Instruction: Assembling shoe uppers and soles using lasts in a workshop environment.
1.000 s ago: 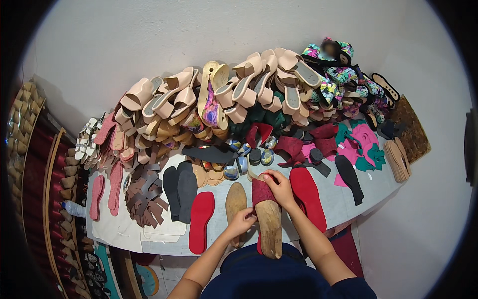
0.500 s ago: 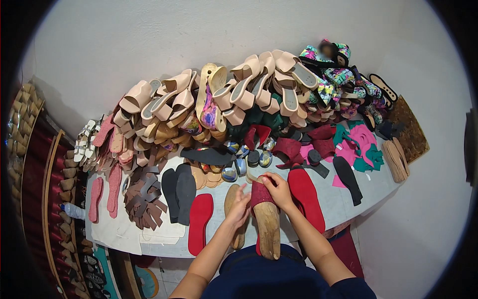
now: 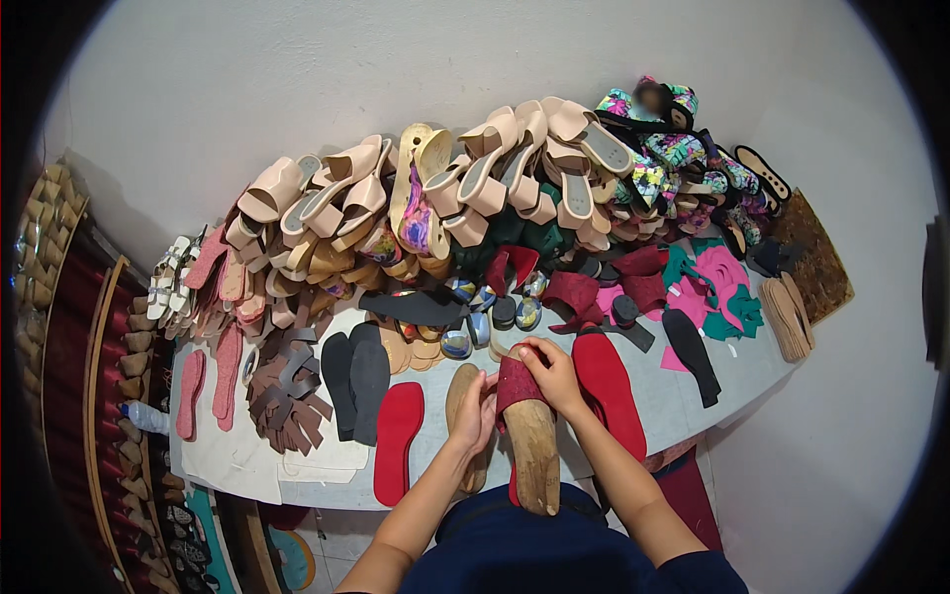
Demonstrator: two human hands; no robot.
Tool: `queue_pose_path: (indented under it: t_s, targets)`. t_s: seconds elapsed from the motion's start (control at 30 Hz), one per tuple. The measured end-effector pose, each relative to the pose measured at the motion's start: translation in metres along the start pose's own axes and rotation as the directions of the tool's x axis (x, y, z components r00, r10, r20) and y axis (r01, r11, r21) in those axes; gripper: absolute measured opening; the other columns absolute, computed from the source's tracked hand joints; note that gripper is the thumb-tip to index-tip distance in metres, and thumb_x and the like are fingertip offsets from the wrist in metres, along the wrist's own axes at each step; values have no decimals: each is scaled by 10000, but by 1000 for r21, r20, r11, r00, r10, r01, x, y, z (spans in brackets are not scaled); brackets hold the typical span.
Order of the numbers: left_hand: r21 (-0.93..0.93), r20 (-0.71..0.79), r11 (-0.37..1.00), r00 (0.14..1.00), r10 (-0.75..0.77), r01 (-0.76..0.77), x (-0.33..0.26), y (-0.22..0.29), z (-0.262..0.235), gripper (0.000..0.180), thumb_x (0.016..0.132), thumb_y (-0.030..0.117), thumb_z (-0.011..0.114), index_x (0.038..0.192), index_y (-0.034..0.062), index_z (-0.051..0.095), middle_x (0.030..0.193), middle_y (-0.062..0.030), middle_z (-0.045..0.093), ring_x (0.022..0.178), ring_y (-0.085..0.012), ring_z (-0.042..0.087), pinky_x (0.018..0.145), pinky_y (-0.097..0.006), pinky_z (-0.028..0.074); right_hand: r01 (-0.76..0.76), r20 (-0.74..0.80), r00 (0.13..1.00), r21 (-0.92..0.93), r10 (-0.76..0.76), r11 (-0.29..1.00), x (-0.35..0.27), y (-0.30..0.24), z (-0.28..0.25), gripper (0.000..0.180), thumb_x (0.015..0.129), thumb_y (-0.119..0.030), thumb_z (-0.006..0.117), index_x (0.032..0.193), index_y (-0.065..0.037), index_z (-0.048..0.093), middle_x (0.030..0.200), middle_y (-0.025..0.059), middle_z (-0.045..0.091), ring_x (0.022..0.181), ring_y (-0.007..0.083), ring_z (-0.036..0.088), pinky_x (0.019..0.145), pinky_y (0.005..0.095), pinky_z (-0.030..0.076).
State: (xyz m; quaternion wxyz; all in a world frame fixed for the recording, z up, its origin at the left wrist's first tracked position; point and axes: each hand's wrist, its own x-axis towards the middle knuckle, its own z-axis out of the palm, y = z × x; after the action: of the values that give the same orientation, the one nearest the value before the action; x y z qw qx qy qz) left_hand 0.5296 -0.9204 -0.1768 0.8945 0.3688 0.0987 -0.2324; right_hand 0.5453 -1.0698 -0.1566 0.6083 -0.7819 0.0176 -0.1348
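Clearly, the held last (image 3: 535, 445) overhangs the table edge (image 3: 341, 500)

Pale walls (image 3: 297, 84) flank a grey table (image 3: 678, 421), wooden shelves (image 3: 92, 396) left, tiled floor (image 3: 336, 543) below.

At lower centre, the left hand (image 3: 476, 416) and its forearm hide part of a wooden shoe last (image 3: 459, 389); the strapped last (image 3: 535, 450) beside it covers most of a red sole (image 3: 514, 489). The lower edge cuts off the navy shirt (image 3: 524, 554). Upper right, a blur obscures some floral sandals (image 3: 681, 150).
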Motion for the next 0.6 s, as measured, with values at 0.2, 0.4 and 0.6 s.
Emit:
queue_pose_path:
  t_s: [0.2,0.4,0.6]
  targets:
    - [42,23,999,999,-27,26,7,-5,3,467,898,425,363,1152,42,448,1078,-111,533,934,-208,545,861,-359,422,11,50,999,49,-13,999,-2,-5,6,270,815,-199,565,955,31,570,912,114,584,849,175,543,776,271,413]
    - [-228,189,914,936,-296,335,2,-8,21,578,839,578,327,1152,109,451,1065,-118,539,941,-255,550,829,-412,439,127,12,992,-210,-128,969,-1,0,7,301,793,-230,575,952,25,580,919,146,597,859,272,550,779,335,419]
    - [-186,269,900,901,-340,395,12,-12,12,639,819,625,289,1161,109,445,1076,-125,533,951,-269,544,834,-430,435,-68,101,992,-56,73,996,1,-4,3,324,824,-268,529,1006,-5,578,1001,162,578,1044,308,460,887,354,349]
